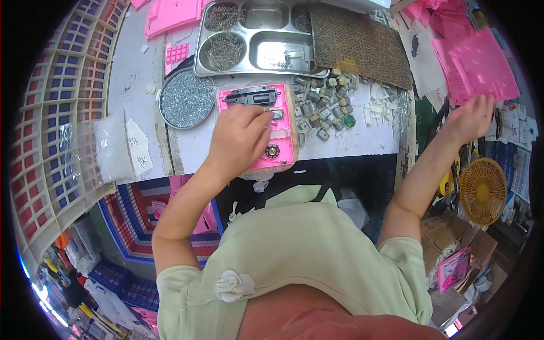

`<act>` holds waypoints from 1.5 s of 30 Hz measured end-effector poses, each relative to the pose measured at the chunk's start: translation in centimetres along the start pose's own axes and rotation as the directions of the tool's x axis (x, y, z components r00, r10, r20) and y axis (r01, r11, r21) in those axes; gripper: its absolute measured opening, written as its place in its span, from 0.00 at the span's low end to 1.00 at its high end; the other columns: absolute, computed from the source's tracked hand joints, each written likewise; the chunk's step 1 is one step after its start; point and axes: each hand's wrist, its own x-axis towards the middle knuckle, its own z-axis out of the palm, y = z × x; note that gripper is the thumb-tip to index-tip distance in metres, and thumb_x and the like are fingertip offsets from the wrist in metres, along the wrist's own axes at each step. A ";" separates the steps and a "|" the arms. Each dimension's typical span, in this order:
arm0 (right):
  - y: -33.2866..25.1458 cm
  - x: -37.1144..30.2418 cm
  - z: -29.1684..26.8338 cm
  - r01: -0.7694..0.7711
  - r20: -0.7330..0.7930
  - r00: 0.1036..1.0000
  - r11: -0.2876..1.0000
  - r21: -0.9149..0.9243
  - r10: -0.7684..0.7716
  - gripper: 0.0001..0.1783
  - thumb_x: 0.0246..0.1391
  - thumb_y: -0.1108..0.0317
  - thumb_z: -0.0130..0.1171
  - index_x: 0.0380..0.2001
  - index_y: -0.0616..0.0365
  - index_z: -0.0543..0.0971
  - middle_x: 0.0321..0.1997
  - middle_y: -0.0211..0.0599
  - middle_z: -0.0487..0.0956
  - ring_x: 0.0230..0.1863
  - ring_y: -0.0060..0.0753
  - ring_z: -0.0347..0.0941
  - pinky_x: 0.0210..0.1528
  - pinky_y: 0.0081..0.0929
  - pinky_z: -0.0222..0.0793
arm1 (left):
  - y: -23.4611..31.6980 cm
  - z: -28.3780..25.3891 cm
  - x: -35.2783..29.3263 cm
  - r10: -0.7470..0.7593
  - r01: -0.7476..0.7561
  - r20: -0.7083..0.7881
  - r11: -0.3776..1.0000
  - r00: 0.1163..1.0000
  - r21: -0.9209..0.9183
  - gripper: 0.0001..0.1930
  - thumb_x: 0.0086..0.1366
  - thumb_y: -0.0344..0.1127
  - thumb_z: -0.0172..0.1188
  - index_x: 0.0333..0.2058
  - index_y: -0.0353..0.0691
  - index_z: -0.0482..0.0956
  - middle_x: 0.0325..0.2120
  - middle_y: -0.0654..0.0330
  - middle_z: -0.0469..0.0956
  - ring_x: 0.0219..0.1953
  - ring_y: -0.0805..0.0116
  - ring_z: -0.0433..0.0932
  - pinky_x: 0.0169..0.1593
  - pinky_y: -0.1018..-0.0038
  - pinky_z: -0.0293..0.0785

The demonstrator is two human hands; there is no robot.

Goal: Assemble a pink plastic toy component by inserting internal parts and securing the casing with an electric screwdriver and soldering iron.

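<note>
While the left hand (241, 133) rests on the pink housing (259, 127) at bench centre, its fingers curl over the panel's middle; whether they pinch anything cannot be told. The steel tray (258, 37) sits at 12 o'clock from the housing, the round dish (186, 99) of screws at 9 o'clock, the small motors (323, 107) at 3 o'clock. The right hand (471, 118) reaches to 3 o'clock, fingers spread, touching the pink sheets (481, 65) without gripping.

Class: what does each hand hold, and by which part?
Left hand rests on the pink housing; any grip is hidden. Right hand touches pink panels, open.
</note>
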 end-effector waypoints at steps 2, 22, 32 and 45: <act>-3.3 -5.4 1.6 -0.030 0.167 0.986 0.997 0.077 0.017 0.28 0.61 0.79 0.56 0.63 0.78 0.68 0.66 0.54 0.70 0.66 0.43 0.67 0.68 0.37 0.65 | 0.2 0.8 0.8 0.032 -0.034 0.042 0.998 0.999 0.053 0.15 0.58 0.31 0.66 0.45 0.38 0.81 0.42 0.58 0.80 0.42 0.57 0.77 0.45 0.62 0.70; -5.9 -18.3 4.1 -0.061 0.696 0.708 0.973 0.224 -0.116 0.37 0.52 0.76 0.63 0.67 0.75 0.67 0.75 0.57 0.55 0.77 0.56 0.53 0.77 0.52 0.48 | 1.8 0.4 0.3 -0.138 0.138 0.010 0.990 0.990 -0.021 0.21 0.66 0.37 0.60 0.54 0.32 0.77 0.48 0.52 0.81 0.43 0.60 0.79 0.46 0.63 0.72; -7.6 -19.3 11.9 0.139 0.839 0.316 0.897 0.420 -0.442 0.25 0.53 0.69 0.62 0.55 0.64 0.78 0.67 0.53 0.69 0.67 0.50 0.68 0.61 0.42 0.69 | -5.1 -10.9 0.0 -0.445 0.250 0.409 -0.374 0.797 -0.893 0.33 0.75 0.49 0.49 0.65 0.24 0.64 0.56 0.39 0.76 0.54 0.53 0.81 0.56 0.65 0.80; -6.9 -25.2 4.9 -0.426 0.826 0.149 0.789 -0.443 0.544 0.41 0.61 0.68 0.64 0.73 0.60 0.57 0.24 0.33 0.80 0.23 0.23 0.75 0.29 0.24 0.70 | -0.5 -2.8 -2.1 -0.630 0.549 0.031 0.651 0.776 -0.524 0.36 0.64 0.35 0.68 0.67 0.28 0.64 0.23 0.68 0.74 0.23 0.82 0.66 0.28 0.82 0.63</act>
